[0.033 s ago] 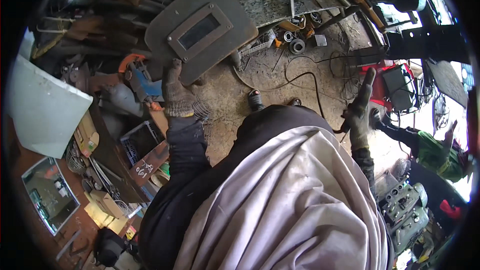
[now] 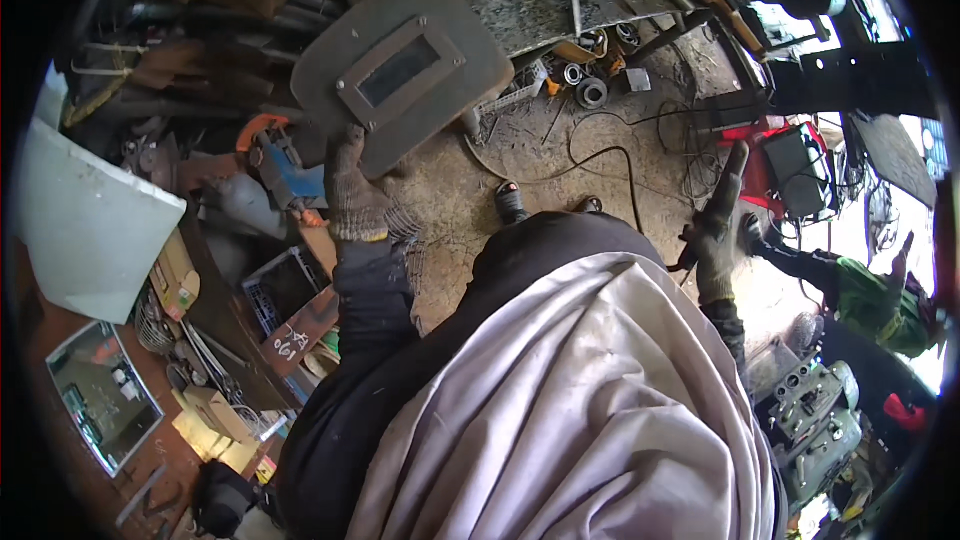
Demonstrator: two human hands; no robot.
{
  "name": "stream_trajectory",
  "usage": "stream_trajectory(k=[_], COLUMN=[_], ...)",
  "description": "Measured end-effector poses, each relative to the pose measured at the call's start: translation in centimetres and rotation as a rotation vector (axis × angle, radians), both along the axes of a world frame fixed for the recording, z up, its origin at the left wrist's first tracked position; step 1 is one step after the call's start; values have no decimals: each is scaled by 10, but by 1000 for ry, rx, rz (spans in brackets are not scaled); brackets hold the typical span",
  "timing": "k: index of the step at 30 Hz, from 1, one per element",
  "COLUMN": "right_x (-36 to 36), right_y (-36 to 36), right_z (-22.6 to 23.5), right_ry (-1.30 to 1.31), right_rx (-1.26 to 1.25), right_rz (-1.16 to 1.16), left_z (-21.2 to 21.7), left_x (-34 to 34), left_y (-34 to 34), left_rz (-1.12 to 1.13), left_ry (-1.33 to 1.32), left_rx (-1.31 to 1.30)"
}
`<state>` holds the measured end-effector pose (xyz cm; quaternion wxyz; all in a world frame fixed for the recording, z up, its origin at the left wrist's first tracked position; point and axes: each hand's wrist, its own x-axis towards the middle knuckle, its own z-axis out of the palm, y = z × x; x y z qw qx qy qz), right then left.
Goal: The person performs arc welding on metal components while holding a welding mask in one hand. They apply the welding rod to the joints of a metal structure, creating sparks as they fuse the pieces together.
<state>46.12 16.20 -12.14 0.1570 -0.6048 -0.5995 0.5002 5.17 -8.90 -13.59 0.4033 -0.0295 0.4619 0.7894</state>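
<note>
Left hand [image 2: 355, 202], gloved, gripping the handle of a dark welding shield [image 2: 400, 70], which sits in the upper centre of the frame with its dark window facing the camera. Right hand [image 2: 712, 245], gloved, closed around a welding rod holder [image 2: 728, 180] at centre right, pointing up. Black cable [image 2: 600, 155] loops across the dirt floor [image 2: 470, 190] between them.

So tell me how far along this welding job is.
Done: both gloves are on, and cables lie across the dirt floor. In hand: the left hand holds up a handheld welding shield; the right hand grips an electrode holder. Left: no arc or workpiece under the holder shows yet.
</note>
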Motion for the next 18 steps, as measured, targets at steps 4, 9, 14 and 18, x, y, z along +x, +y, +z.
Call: stream_trajectory(k=[4,9,14,18], right_x=[48,65,73,77], right_y=[-12,-16,-9,-2], right_z=[-30,-34,-29,-6], right_ry=[214,313,321,321], right_rx=[-192,-94,-7,44], right_rz=[-163,-331,-370,-420], left_z=[12,0,16,-6], left_x=[25,12,18,18], left_y=[12,28,55,55], left_rz=[21,187,242,232], left_ry=[35,28,28,168], left_rx=[-15,-115,-292,-300])
